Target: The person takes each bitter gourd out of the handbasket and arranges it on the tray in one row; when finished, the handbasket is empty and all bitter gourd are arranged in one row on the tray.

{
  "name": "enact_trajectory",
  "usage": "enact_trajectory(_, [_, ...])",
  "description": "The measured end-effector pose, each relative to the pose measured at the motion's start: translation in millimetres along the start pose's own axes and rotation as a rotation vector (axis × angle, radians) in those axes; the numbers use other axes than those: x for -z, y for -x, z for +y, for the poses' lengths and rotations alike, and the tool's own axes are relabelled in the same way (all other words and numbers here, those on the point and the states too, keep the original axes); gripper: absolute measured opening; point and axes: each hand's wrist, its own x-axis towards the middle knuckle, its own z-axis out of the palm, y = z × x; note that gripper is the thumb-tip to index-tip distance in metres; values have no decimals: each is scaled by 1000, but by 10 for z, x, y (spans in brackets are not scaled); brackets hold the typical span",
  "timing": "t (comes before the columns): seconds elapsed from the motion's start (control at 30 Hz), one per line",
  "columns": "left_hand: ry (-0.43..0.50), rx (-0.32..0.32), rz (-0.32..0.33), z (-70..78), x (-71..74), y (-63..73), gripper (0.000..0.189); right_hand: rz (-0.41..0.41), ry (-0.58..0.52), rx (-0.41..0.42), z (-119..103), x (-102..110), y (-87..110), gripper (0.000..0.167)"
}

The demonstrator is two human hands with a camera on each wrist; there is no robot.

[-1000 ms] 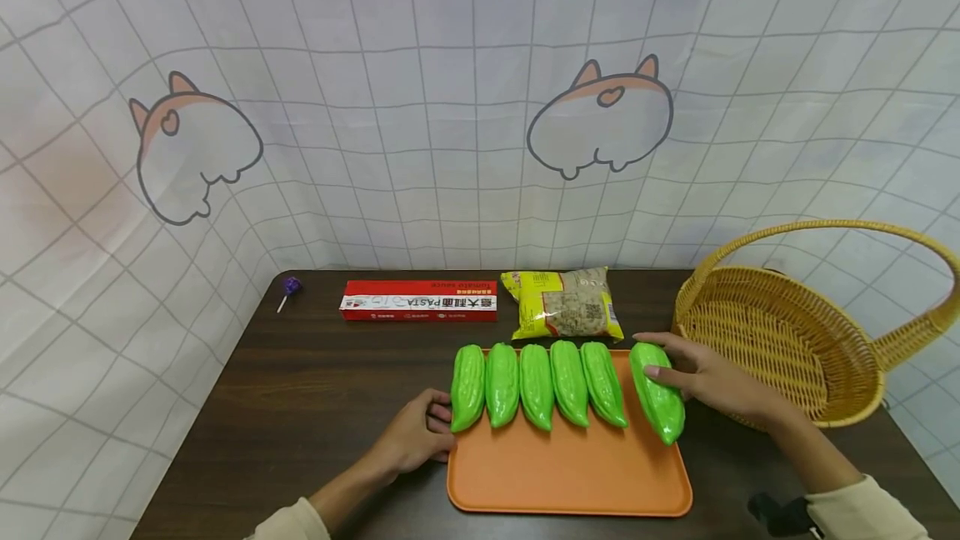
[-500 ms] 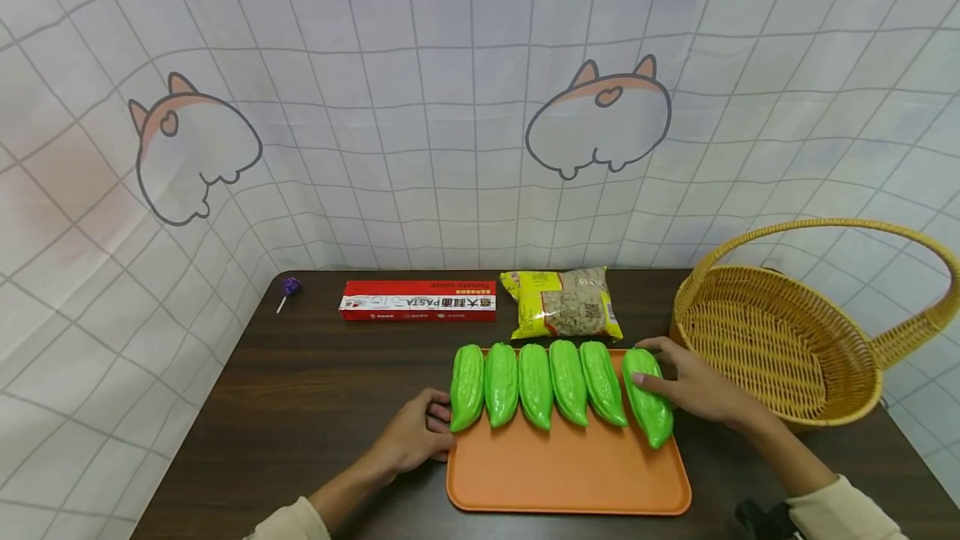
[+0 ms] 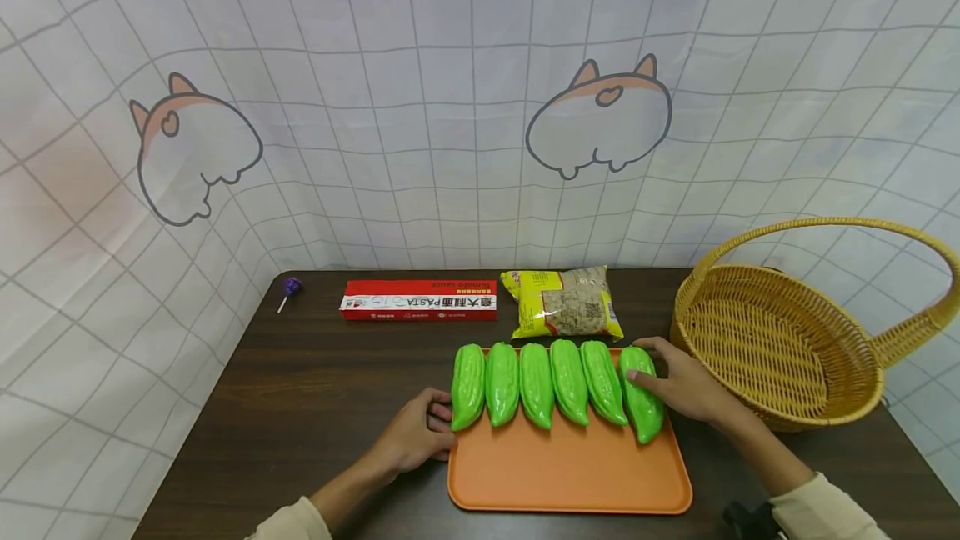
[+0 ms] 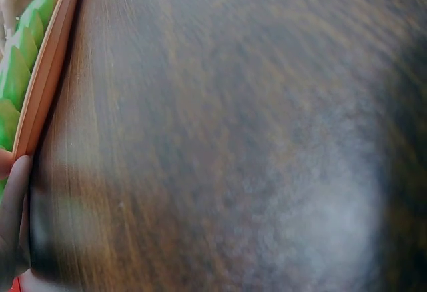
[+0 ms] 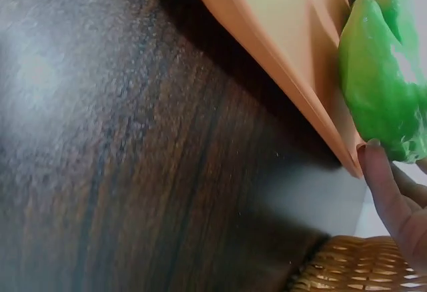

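On an orange tray (image 3: 566, 473) lies a side-by-side row of glossy green bitter melons (image 3: 536, 390), tips toward me. My right hand (image 3: 686, 382) holds the rightmost bitter melon (image 3: 642, 411), thumb on top and fingers at its far end. In the right wrist view this bitter melon (image 5: 380, 79) is over the tray, close to its rim (image 5: 293, 92). At the tray's left side my left hand (image 3: 416, 433) grips the edge beside the leftmost melon. A finger and the thumb meet at the tray rim (image 4: 43, 79) in the left wrist view.
A wicker basket (image 3: 757, 340) with a tall handle stands right, close to my right forearm. Behind the tray lie a yellow bag (image 3: 566, 304) and a red pasta box (image 3: 418, 301). A purple lollipop (image 3: 291, 286) is at the far left of the dark wooden table (image 3: 315, 390).
My right hand has moved left with the bitter melon, bringing it from the tray's right edge up near the row. The left hand has stayed in place at the tray.
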Motion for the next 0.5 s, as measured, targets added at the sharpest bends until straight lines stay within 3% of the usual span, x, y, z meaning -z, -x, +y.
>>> enact_trajectory(0.5, [6, -16, 1, -21, -8, -10, 65, 68, 58, -63, 1, -79, -89, 62])
